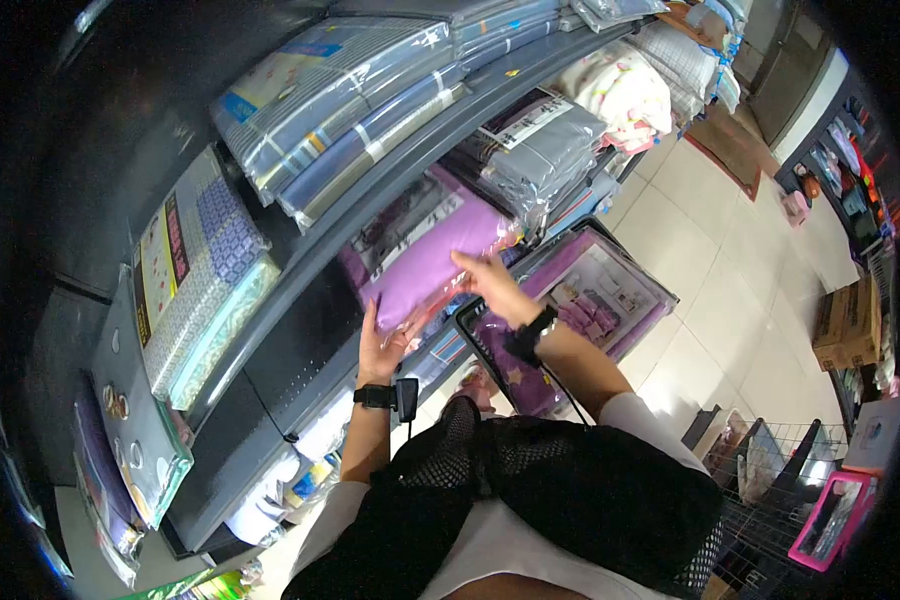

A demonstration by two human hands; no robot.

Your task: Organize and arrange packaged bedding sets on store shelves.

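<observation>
Fingers (372, 320) of my left hand (380, 348) stood stretched upward and a little apart, laid against the near end of the purple bedding pack (425, 262) rather than pinching it, as the head view showed. My right hand (497, 287) lay flat on the pack's far side, its fingers (468, 263) held straight and close together against the shiny plastic wrap; whether the thumb hooked under the edge I could not tell. The pack sat on the lower level of the grey shelf (300, 330), tilted out toward me, between my two hands. A black band (375, 396) ringed my left wrist and a black watch (536, 327) my right. Just beyond the purple pack a grey bedding pack (542, 145) rested on the same level, and on the level above lay striped blue packs (340, 110). To the left a patterned pack (195, 272) leaned upright against the shelving. Below my right forearm stood a boxed purple set (610, 292), and past it spread the pale tiled floor (745, 300), with a wire basket (770, 470) near my right side.
</observation>
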